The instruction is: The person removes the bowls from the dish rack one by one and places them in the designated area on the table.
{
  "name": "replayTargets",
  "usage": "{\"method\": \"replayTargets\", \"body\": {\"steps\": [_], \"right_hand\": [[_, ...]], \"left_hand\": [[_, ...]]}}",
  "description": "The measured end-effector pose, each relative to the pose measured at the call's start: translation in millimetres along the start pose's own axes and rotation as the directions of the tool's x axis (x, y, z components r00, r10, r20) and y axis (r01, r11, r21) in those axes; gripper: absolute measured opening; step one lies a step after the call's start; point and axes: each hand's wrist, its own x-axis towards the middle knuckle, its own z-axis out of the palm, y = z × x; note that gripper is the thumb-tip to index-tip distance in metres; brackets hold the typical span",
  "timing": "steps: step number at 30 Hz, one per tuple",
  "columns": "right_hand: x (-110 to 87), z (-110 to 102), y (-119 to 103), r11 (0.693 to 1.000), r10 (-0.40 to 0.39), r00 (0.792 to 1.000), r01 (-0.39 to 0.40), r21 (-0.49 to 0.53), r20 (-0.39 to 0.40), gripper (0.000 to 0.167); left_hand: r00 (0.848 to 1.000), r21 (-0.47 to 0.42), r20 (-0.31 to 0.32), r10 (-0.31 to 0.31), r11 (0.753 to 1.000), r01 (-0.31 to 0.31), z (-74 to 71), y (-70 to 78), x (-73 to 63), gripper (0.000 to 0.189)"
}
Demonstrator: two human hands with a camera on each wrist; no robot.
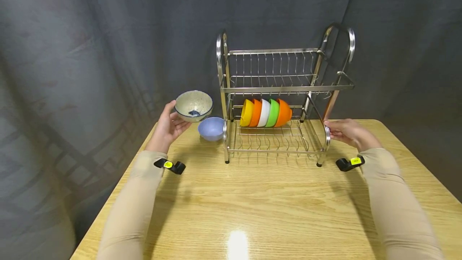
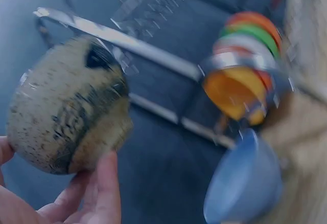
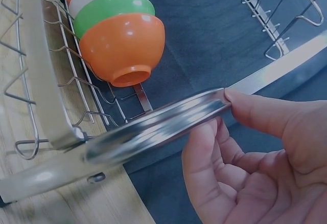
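Note:
My left hand [image 1: 167, 127] grips a speckled cream bowl [image 1: 195, 105] with a dark blue rim and blue marks, thumb at the rim and fingers below. It is held in the air, left of the metal dish rack [image 1: 276, 152]. Just below and to its right is a light blue bowl [image 1: 211, 129], beside the rack's left leg. With thumb and fingertips, my right hand [image 1: 348, 132] pinches the curved end of the rack's right side frame. The right wrist view shows this hold closely, around the shiny tube [image 3: 158, 129].
Several small bowls in yellow, orange, white and green [image 1: 272, 112] stand on edge in a row on the rack's lower tier. The upper tier [image 1: 274, 88] holds no dishes. Under the rack is a wooden table [image 1: 252, 196]; a dark grey curtain [image 1: 162, 31] hangs behind.

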Motion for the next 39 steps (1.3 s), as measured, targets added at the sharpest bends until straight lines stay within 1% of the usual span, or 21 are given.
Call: {"method": "replayTargets", "body": {"steps": [2,5,8,10,11,12,13,16,17,18,19,20,22,26,27,30,32,35,37,38,39], "right_hand": [[-0.7,0,0,1.0,-0.003,1.0,0.003,0.008,0.0,0.019],[-1.0,0,0,1.0,-0.004,1.0,0.004,0.002,0.002,0.021],[-1.0,0,0,1.0,-0.005,1.0,0.005,-0.016,0.002,0.018],[-1.0,0,0,1.0,-0.008,1.0,0.008,-0.029,0.002,0.015],[-1.0,1,0,1.0,-0.009,1.0,0.009,-0.029,0.0,0.013],[-0.9,1,0,0.999,-0.011,1.0,0.011,-0.031,0.002,0.012],[-0.9,1,-1,0.999,-0.012,1.0,0.012,-0.03,0.002,0.012],[-0.4,1,-1,1.0,-0.011,1.0,0.011,-0.028,0.007,0.016],[-0.4,1,-1,1.0,-0.01,1.0,0.01,-0.02,0.007,0.017],[-0.2,1,-1,1.0,-0.01,1.0,0.01,-0.012,0.008,0.019],[0.0,0,-1,1.0,-0.012,1.0,0.012,-0.008,0.011,0.02],[0.1,0,-1,1.0,-0.012,1.0,0.012,-0.006,0.011,0.021],[0.1,0,0,1.0,-0.011,1.0,0.011,-0.003,0.009,0.021],[0.1,0,1,1.0,-0.006,1.0,0.006,-0.002,0.003,0.021],[0.2,0,1,1.0,-0.005,1.0,0.005,0.0,0.002,0.021],[0.2,0,1,1.0,-0.003,1.0,0.003,0.005,-0.002,0.02],[0.1,0,0,1.0,-0.002,1.0,0.002,0.005,-0.005,0.019],[0.3,0,0,1.0,-0.001,1.0,0.0,-0.005,-0.008,0.018],[0.7,0,0,1.0,-0.001,1.0,0.0,-0.002,-0.009,0.017],[0.8,0,0,1.0,-0.001,1.0,0.001,-0.002,-0.01,0.017],[1.0,1,0,1.0,0.0,1.0,0.0,-0.004,-0.009,0.017]], "left_hand": [[0.995,0.135,-0.088,0.041,0.99,-0.029,0.4,-5.7,10.1,0.053],[0.979,0.324,-0.186,0.086,0.946,-0.021,3.3,-16.0,24.6,0.066],[0.967,0.427,-0.221,0.127,0.904,-0.021,7.1,-25.8,38.5,0.072],[0.957,0.502,-0.231,0.173,0.864,-0.035,9.9,-31.0,46.8,0.068],[0.953,0.552,-0.227,0.199,0.833,-0.042,11.4,-33.0,50.5,0.065],[0.947,0.611,-0.222,0.232,0.79,-0.05,13.1,-34.7,53.9,0.062],[0.94,0.672,-0.215,0.264,0.739,-0.054,14.9,-36.1,56.9,0.059],[0.922,0.828,-0.184,0.34,0.56,-0.041,21.8,-39.2,62.9,0.058],[0.917,0.86,-0.171,0.361,0.508,-0.039,24.0,-40.3,64.0,0.058],[0.912,0.882,-0.162,0.377,0.47,-0.037,26.1,-41.3,65.1,0.06],[0.911,0.894,-0.156,0.383,0.447,-0.035,28.1,-42.5,65.9,0.062],[0.911,0.902,-0.15,0.385,0.43,-0.033,29.9,-43.7,66.5,0.064],[0.908,0.913,-0.147,0.392,0.407,-0.028,31.9,-46.6,68.6,0.067],[0.905,0.921,-0.156,0.396,0.39,-0.012,33.3,-50.0,72.6,0.067],[0.903,0.925,-0.156,0.401,0.379,-0.009,33.4,-50.1,73.4,0.066],[0.906,0.938,-0.144,0.398,0.347,-0.004,34.4,-48.3,74.8,0.062],[0.91,0.95,-0.134,0.393,0.311,0.006,35.3,-46.4,75.6,0.06],[0.915,0.97,-0.122,0.384,0.24,0.028,35.9,-43.1,77.6,0.056],[0.914,0.981,-0.119,0.387,0.188,0.049,35.0,-41.6,79.8,0.052],[0.916,0.983,-0.119,0.384,0.174,0.054,34.2,-40.9,80.5,0.05],[0.917,0.984,-0.121,0.379,0.169,0.06,33.2,-40.3,81.1,0.048]]}}
